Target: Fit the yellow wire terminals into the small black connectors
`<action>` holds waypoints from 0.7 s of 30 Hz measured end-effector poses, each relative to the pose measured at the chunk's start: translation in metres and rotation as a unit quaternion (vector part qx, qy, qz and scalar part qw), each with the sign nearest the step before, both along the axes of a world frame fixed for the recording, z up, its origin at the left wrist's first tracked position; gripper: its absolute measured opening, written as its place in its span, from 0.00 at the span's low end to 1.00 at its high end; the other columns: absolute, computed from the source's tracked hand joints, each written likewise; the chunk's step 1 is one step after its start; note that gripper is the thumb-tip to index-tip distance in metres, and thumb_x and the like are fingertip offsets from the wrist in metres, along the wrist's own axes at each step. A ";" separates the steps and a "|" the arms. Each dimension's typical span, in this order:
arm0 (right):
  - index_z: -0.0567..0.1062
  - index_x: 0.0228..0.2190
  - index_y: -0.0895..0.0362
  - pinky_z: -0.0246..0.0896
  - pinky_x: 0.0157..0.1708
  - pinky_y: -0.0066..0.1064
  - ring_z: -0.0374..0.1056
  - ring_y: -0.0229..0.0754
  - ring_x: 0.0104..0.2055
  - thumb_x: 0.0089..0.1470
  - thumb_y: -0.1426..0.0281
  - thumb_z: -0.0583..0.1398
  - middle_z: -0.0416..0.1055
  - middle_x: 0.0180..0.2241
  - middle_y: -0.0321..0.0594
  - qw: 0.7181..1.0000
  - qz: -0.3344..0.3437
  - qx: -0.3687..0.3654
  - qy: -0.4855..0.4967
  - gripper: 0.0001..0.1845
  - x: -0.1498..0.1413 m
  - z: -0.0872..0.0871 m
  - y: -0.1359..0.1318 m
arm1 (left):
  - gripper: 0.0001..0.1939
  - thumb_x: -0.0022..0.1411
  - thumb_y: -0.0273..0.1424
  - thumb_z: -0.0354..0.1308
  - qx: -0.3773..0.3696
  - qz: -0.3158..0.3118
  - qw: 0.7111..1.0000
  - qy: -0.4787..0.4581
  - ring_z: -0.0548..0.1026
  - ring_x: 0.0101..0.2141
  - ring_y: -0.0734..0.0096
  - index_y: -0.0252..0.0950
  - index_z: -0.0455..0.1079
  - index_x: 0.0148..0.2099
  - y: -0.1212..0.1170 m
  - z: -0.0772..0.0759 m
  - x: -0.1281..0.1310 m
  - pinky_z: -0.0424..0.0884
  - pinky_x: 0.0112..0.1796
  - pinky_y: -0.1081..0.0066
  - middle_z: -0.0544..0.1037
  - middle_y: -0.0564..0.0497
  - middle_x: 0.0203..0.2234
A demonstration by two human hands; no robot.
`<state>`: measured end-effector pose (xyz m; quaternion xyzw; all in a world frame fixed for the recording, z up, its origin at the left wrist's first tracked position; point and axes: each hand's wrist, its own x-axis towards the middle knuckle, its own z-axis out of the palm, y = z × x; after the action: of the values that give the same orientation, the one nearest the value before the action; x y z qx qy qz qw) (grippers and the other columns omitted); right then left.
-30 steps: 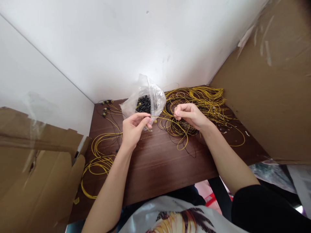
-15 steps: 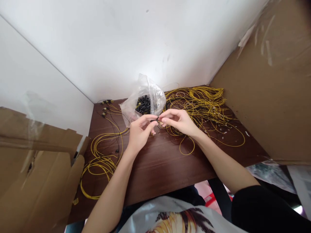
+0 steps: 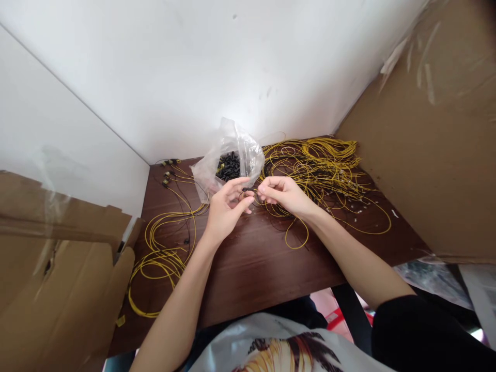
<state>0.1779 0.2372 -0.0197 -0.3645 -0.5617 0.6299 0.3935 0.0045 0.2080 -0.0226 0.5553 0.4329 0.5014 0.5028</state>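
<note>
Currently, the left hand [image 3: 231,206] is holding its thumb and index finger apart, with a short, slim, black cylindrical piece [image 3: 248,189] showing between them; whether the fingers are gripping it is too small to tell. The right hand [image 3: 281,194] is closing its thumb and fingertips together just beside the piece's right end, and exactly what they are pinching is unclear.

Directly behind the left hand, a thin, crinkled, clear plastic bag [image 3: 251,155] is standing open, containing many small black tubular pieces [image 3: 231,168] with some yellow among them. Behind and beyond the right hand, a large tangle of thin, glossy yellow cables [image 3: 329,150] is spreading in loops, with dark strands running through it and small pale ends showing at its right. One thin yellow loop [image 3: 297,248] is curving out below the right wrist. To the left, smooth yellow cable coils [image 3: 143,312] are lying near the left forearm, and black-and-yellow connector ends [image 3: 166,178] are resting farther back.

Everything is sitting on a dark reddish-brown, wood-grained tabletop [image 3: 263,274]. White smooth panels [image 3: 232,67] are rising behind and left, while brown cardboard sheets [image 3: 434,155] are flanking both sides, bearing shiny strips of clear tape. The pale shirt [image 3: 287,346] is showing a printed picture with dark, unreadable marks.
</note>
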 end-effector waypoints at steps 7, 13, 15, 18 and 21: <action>0.72 0.23 0.59 0.54 0.21 0.25 0.58 0.30 0.21 0.46 0.57 0.66 0.68 0.22 0.34 0.999 -0.045 0.001 0.030 0.17 -0.003 -0.006 0.002 | 0.19 0.49 0.29 0.66 -0.022 0.061 0.997 -0.050 0.73 0.26 0.76 0.33 0.70 0.44 0.003 -0.003 0.000 0.77 0.28 0.73 0.76 0.52 0.28; 0.73 0.25 0.59 0.58 0.23 0.25 0.62 0.31 0.22 0.48 0.58 0.65 0.70 0.22 0.35 1.000 -0.026 0.004 -0.005 0.16 -0.003 -0.004 0.001 | 0.10 0.50 0.31 0.66 0.011 0.140 0.989 -0.036 0.76 0.26 0.73 0.31 0.74 0.35 0.003 -0.004 -0.002 0.76 0.32 0.71 0.79 0.49 0.28; 0.74 0.27 0.60 0.60 0.24 0.26 0.64 0.32 0.23 0.48 0.59 0.64 0.71 0.22 0.36 1.000 -0.004 -0.002 -0.008 0.15 -0.003 -0.004 0.000 | 0.09 0.51 0.31 0.66 0.027 0.149 0.988 -0.010 0.77 0.27 0.72 0.32 0.75 0.35 0.003 -0.005 -0.003 0.76 0.33 0.71 0.79 0.49 0.28; 0.74 0.27 0.60 0.61 0.25 0.26 0.65 0.32 0.23 0.48 0.60 0.65 0.72 0.24 0.36 1.000 0.020 -0.023 0.007 0.15 -0.004 -0.005 -0.002 | 0.09 0.53 0.33 0.64 0.055 0.149 0.986 0.040 0.77 0.30 0.71 0.34 0.77 0.36 0.001 -0.006 -0.004 0.75 0.34 0.71 0.80 0.49 0.29; 0.75 0.27 0.60 0.61 0.24 0.26 0.65 0.32 0.23 0.46 0.61 0.66 0.72 0.24 0.36 0.999 0.021 -0.041 0.027 0.14 -0.005 -0.005 -0.002 | 0.08 0.54 0.34 0.64 0.072 0.144 0.985 0.061 0.77 0.32 0.69 0.35 0.77 0.36 0.000 -0.008 -0.004 0.75 0.36 0.70 0.80 0.49 0.31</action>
<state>0.1733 0.2353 -0.0250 -0.3517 -0.5319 0.6702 0.3798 0.0005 0.2082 -0.0301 0.5517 0.5009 0.5635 0.3567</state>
